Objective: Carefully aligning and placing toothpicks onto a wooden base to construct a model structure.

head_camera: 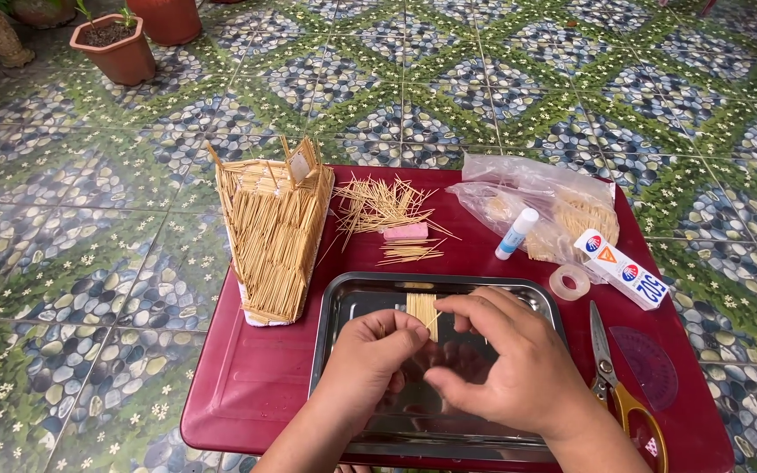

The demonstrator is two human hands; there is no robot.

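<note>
My left hand [371, 362] and my right hand [505, 363] meet over a shiny steel tray [357, 293] on a dark red table [256, 377]. Both pinch a small flat panel of toothpicks [422, 309] laid side by side, which rests on the tray just beyond my fingertips. A tall toothpick model house [272, 236] stands at the table's left edge. Behind the tray lies a loose pile of toothpicks [383, 206] with a pink eraser [406, 232] in it.
A glue stick [516, 233], a clear plastic bag [536, 197], a white glue box [621, 268] and a tape roll [569, 282] sit at the right. Yellow-handled scissors [617, 385] and a red protractor [650, 363] lie near the right edge. Terracotta pots [116, 48] stand on the patterned floor.
</note>
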